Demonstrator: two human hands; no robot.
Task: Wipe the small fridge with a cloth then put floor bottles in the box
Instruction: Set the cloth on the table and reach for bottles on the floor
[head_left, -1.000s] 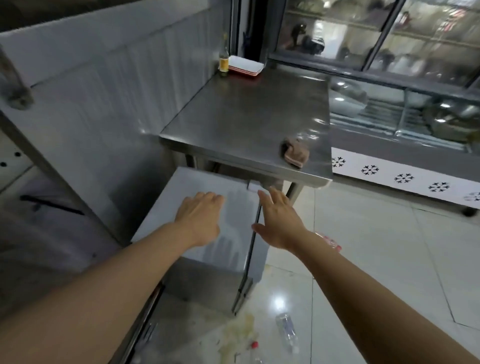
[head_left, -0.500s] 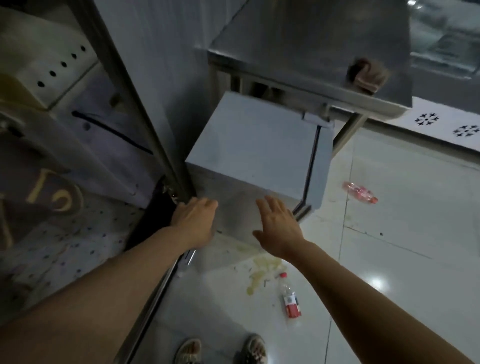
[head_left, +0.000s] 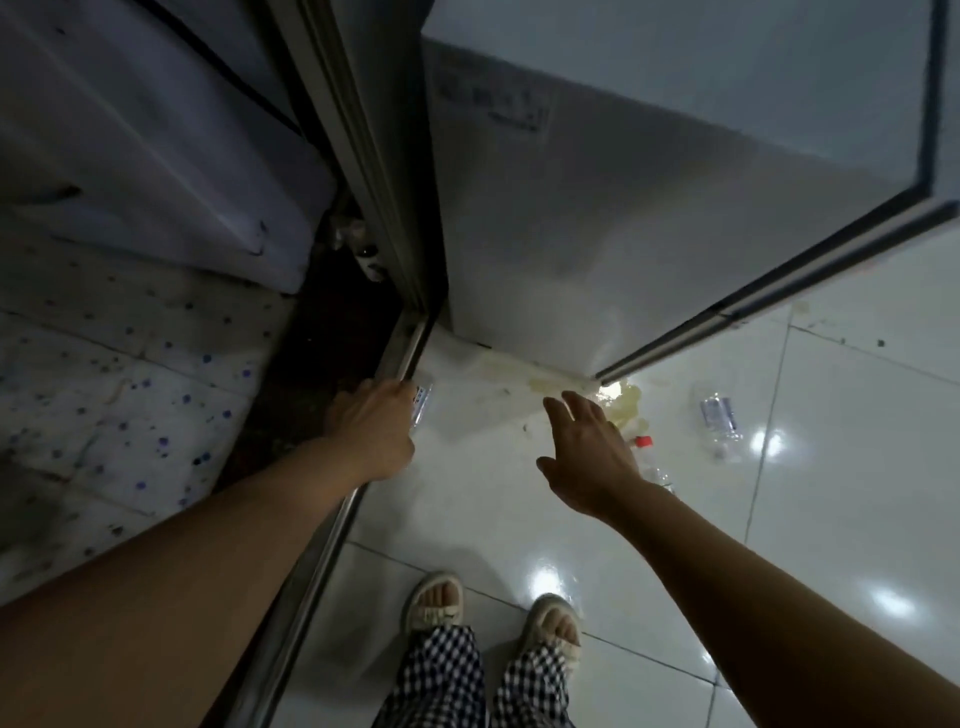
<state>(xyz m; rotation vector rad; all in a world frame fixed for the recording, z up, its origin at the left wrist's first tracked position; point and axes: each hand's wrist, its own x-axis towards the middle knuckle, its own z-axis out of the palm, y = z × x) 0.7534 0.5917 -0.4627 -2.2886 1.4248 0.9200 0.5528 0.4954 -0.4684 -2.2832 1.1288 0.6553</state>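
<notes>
The small fridge (head_left: 571, 223) fills the upper right, grey-white, standing on the tiled floor. Right in front of it, my left hand (head_left: 371, 428) is down at the floor, its fingers curled over one end of a clear plastic bottle (head_left: 422, 401) lying beside the metal door track. Fingers spread, my right hand (head_left: 587, 452) hovers over a red-capped bottle (head_left: 645, 442), which it largely hides. Another clear bottle (head_left: 719, 423) lies further right on the tiles. Neither the cloth nor the box is in view.
A yellowish spill (head_left: 618, 402) spreads at the fridge's front corner. A metal door track (head_left: 311, 571) runs diagonally under my left arm, with speckled flooring (head_left: 104, 415) beyond it. My sandalled feet (head_left: 434, 605) stand at the bottom centre.
I have bent down and the view has dropped towards the floor. Both hands came down from the fridge's top to floor level; my left hand has reached a bottle by the track.
</notes>
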